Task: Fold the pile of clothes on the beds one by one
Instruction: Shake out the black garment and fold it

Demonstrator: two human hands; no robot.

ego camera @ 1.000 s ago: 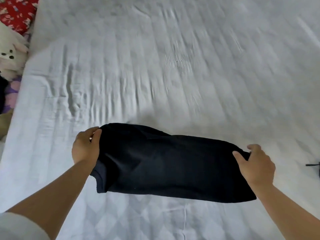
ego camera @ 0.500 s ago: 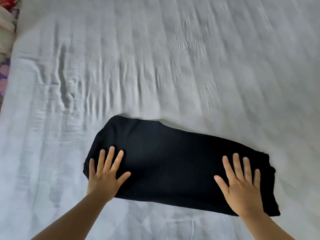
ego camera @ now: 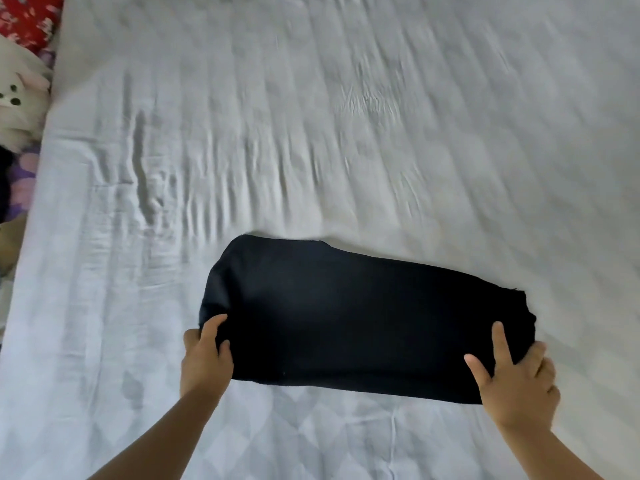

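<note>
A folded black garment (ego camera: 363, 317) lies as a long band across the near part of the white bed (ego camera: 311, 133). My left hand (ego camera: 206, 358) grips its near left corner, thumb on top and fingers curled under the edge. My right hand (ego camera: 516, 382) holds the near right end, index finger and thumb lying on the cloth and the other fingers curled around the edge. No other clothes of the pile are in view.
The wrinkled white sheet stretches far and to both sides of the garment. At the bed's left edge sit a white plush toy (ego camera: 19, 98), a red floral cloth (ego camera: 27, 19) and a purple patterned cloth (ego camera: 22, 174).
Half a second ago both hands lay flat, pressing the garment down. Now each has slid to an end and curled around the near edge. Earlier still they lowered it onto the bed.
</note>
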